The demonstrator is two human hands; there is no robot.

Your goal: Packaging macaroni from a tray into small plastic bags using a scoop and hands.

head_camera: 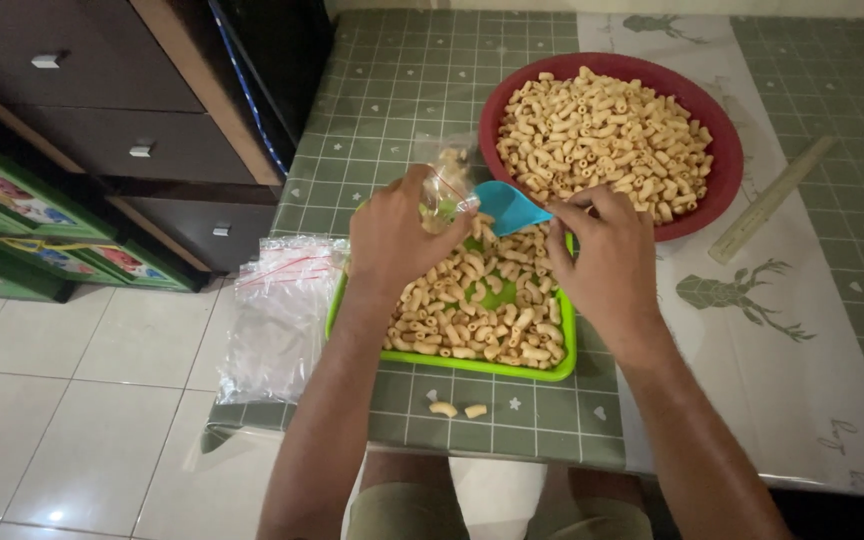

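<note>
My left hand (392,235) grips a small clear plastic bag (444,178) held open above a green tray (562,352) heaped with tan macaroni-shaped snacks (472,320). My right hand (607,255) holds a blue plastic scoop (507,205), its tip at the mouth of the bag. Some snack pieces show inside the bag. Behind the tray sits a red bowl (727,165) full of the same snacks (602,130).
A stack of clear zip bags (277,315) hangs over the table's left edge. Two loose snack pieces (457,409) lie near the front edge. A wooden ruler (770,200) lies at the right. A dark drawer cabinet (122,110) stands left of the table.
</note>
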